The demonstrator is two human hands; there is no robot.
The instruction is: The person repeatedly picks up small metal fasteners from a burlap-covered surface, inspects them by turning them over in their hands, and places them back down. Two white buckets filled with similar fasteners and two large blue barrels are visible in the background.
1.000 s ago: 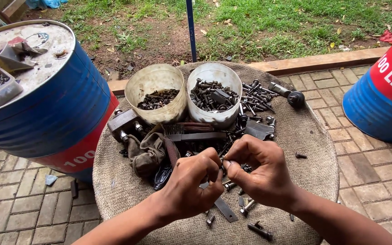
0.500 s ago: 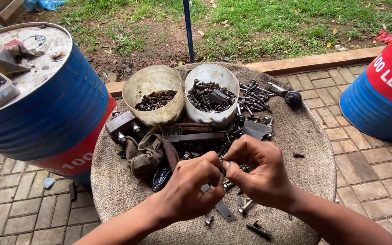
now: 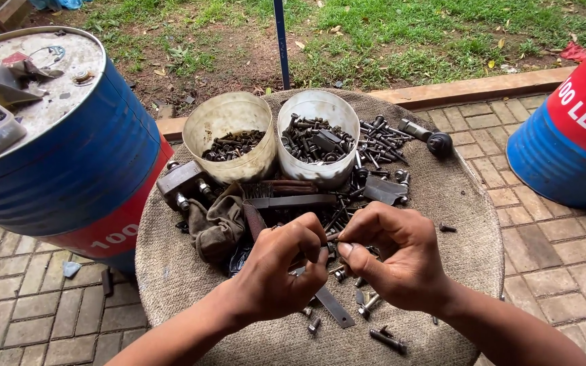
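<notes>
Two hands meet over the middle of a round, burlap-covered drum top (image 3: 191, 285). The left hand (image 3: 283, 271) and the right hand (image 3: 391, 254) pinch a small bolt (image 3: 334, 238) between thumb and fingertips, both narrowed tight around it, just above the scattered hardware. Most of the bolt is hidden by the fingers, so its head and thread cannot be told apart.

Judging by its kind, the piece is steel: stiff, light for one hand, dense for its size, and probably greasy or rusty, so it may slip. The surest hold looks to be on the head with one hand and the shank or nut with the other.

Toward the far edge stand two pale plastic tubs: the left tub (image 3: 220, 115) holds dark screws, the right tub (image 3: 320, 102) holds longer bolts and nuts. More loose bolts (image 3: 381, 146) fan out to the right of it, toward a dark socket tool (image 3: 428, 139). A dirty rag (image 3: 215, 227) lies near the left edge, and a flat metal strip (image 3: 335, 308) lies near the front edge, below the left hand.

A blue barrel (image 3: 69, 163) stands to the left, with a red band and white characters low on its side. Another blue barrel (image 3: 578, 135) at the right carries a red panel with white lettering.
</notes>
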